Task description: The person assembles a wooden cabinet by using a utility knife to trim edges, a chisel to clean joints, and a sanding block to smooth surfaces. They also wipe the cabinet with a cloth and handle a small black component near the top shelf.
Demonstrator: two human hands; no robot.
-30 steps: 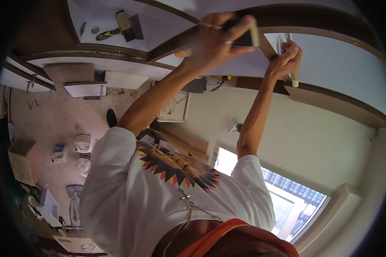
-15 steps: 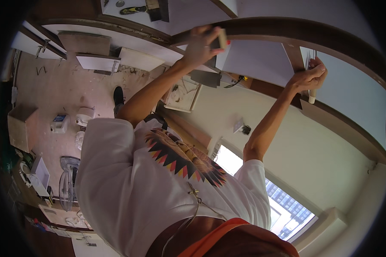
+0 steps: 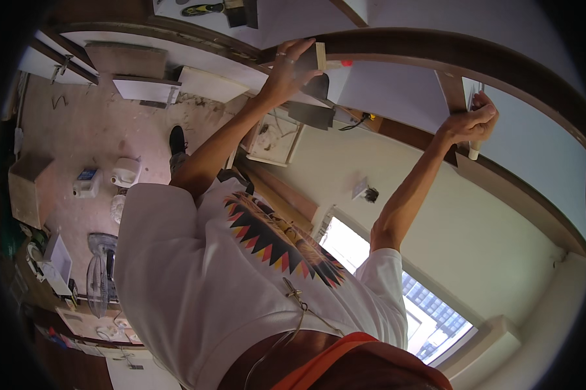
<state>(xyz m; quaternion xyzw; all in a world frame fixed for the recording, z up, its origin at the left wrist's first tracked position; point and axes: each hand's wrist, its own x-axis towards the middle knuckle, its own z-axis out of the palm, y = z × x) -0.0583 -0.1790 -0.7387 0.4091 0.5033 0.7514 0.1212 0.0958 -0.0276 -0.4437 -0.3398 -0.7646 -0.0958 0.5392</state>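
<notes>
My left hand (image 3: 285, 77) is raised at the upper middle, its fingers and thumb wrapped round a small dark block with a pale layered edge (image 3: 320, 56), like plywood. The block is close to the curved brown cabinet rail (image 3: 397, 40). A small red-tipped thing (image 3: 346, 63) shows just beyond it. At the upper right, my right hand (image 3: 470, 125) is closed round a slender tool with a pale handle (image 3: 474, 151), which pokes out below the fist. Thin metal-looking parts rise above the fingers; the tool's kind is unclear. This hand is beside a brown upright divider (image 3: 450, 91).
A wide-bladed scraper (image 3: 234, 12) and a yellow-black handled tool (image 3: 202, 10) lie on the upper shelf. Dark wires with a yellow end (image 3: 368, 117) hang below the cabinet. Loose boards (image 3: 212, 86), white jugs (image 3: 125, 171), and a fan (image 3: 99, 279) stand on the dusty floor.
My left hand has moved a little left with the block, which no longer blurs. My right hand stays almost in place, still closed on the tool.
</notes>
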